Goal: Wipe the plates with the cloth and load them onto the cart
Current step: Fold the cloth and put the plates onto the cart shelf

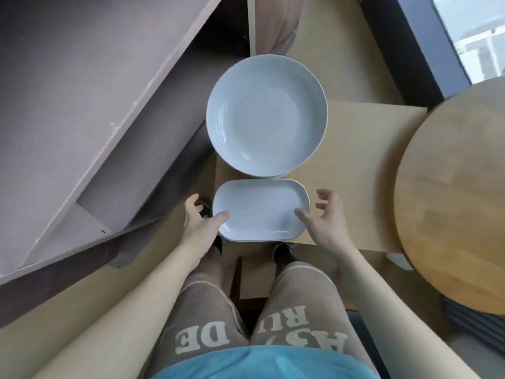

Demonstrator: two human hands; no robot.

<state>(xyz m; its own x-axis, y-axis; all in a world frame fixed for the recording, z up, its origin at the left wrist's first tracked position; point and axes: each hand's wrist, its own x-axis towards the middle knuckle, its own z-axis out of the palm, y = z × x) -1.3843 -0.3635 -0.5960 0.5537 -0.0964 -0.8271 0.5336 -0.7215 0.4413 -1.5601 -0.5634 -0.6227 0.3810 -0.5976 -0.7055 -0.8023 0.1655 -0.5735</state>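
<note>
**Both hands loose at the ends of the oblong plate**

Your left hand (199,220) has its thumb lying on the left end of the oblong plate (261,209). Its fingers (192,201) curl loosely just outside that edge, and nothing shows them wrapped under it. Your right hand (322,214) mirrors this: the thumb tip touches the right end, while the fingers are spread and relaxed, apart from the rim. Neither hand has a real hold, so the plate is only touched, not gripped.

The plate sits flat on the near left corner of a pale board (369,173), straight ahead of you between your hands. Its long axis runs left to right, so each short end faces one palm and neither hand is nearer. That matters for the next move. Closing both hands inward should catch the two ends at once, whereas one hand alone would probably tip the plate.

Just beyond it sits a round plate (266,116), the two rims touching or very nearly so. Lift or slide the oblong one towards you rather than away.

A round table (451,201) stands to the right. No cloth is in view, and you cannot tell whether the board belongs to the cart.
</note>
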